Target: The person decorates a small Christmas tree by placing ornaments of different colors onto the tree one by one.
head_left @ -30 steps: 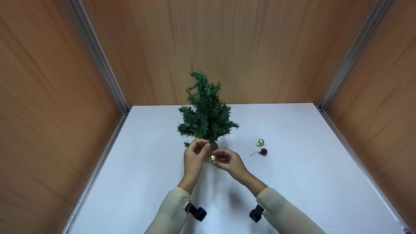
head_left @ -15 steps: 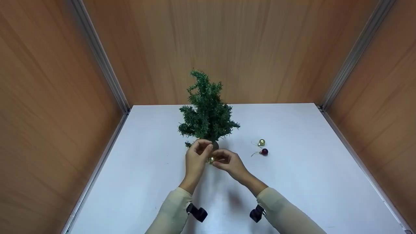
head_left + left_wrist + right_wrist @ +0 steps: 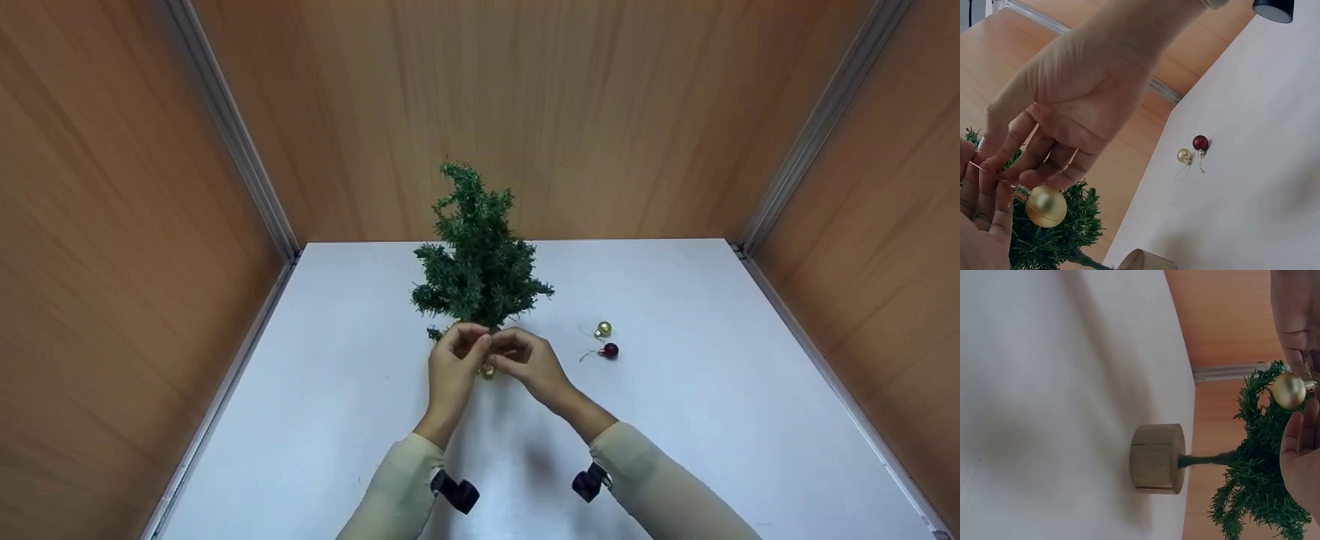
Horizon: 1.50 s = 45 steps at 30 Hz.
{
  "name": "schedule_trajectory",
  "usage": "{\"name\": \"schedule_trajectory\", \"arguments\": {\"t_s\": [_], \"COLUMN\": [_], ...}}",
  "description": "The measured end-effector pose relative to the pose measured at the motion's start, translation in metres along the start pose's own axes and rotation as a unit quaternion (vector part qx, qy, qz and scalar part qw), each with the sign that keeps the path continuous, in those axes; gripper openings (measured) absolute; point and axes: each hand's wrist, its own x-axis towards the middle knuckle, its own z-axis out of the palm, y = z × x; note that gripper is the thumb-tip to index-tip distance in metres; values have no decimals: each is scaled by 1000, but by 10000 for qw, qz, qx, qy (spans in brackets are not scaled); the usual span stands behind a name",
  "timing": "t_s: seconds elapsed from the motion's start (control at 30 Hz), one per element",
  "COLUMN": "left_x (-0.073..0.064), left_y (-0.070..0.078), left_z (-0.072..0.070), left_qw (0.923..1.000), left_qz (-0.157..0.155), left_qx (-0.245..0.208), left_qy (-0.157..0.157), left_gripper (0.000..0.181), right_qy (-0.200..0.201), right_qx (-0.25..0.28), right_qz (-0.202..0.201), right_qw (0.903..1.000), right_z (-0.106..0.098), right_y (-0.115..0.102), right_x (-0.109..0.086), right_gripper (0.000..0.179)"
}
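Three brown wood-grain panels stand around the scene: one far panel point(image 3: 525, 112), one left panel point(image 3: 112, 262) and one right panel point(image 3: 885, 225). Two grey metal strips, one left strip point(image 3: 232, 127) and one right strip point(image 3: 821, 127), run up the two far corners. Between the panels lies one flat white surface point(image 3: 315, 420).

One green artificial tree point(image 3: 480, 255) with needle-like branches stands upright towards the far side, just left of the middle, on one round wooden base point(image 3: 1154, 458).

Two arms in pale cream cloth sleeves point(image 3: 667, 480) come in from the near side, with one small black device point(image 3: 459, 493) at the left wrist and another point(image 3: 589, 484) at the right.

Two bare hands meet on the near side of the tree. The left hand point(image 3: 450, 367) pinches the fine gold thread point(image 3: 982, 169) of one shiny gold ball between thumb and fingers; the right hand point(image 3: 534, 367) has its fingertips beside them, its grip closed on the same thread.

Three small balls show in all. The held gold ball point(image 3: 1045, 206) hangs below the fingertips. Well to its right, one loose gold ball point(image 3: 604, 328) and, just nearer, one dark red ball point(image 3: 610, 351) lie on the surface, each with one thin thread.
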Motion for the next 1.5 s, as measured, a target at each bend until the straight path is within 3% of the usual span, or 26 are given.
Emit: {"name": "schedule_trajectory", "arguments": {"t_s": [0.33,0.83,1.1,1.5], "left_x": [-1,0,-1,0], "left_y": [1,3,9,5], "left_z": [-1,-6,-7,-11], "left_qw": [9998,9993,9971,9982], "left_qz": [96,246,352,314], "left_qx": [-101,279,652,486], "left_qy": [-103,3,176,169], "left_gripper": [15,12,14,14], "right_qy": [293,412,511,494], "right_qx": [-395,-628,-550,-66], "right_qz": [-141,-178,-334,-221], "right_qw": [9987,9970,9966,9985], "right_z": [0,5,9,9], "right_y": [-7,-10,-10,-11], "right_x": [3,8,10,14], "right_gripper": [15,10,7,11]}}
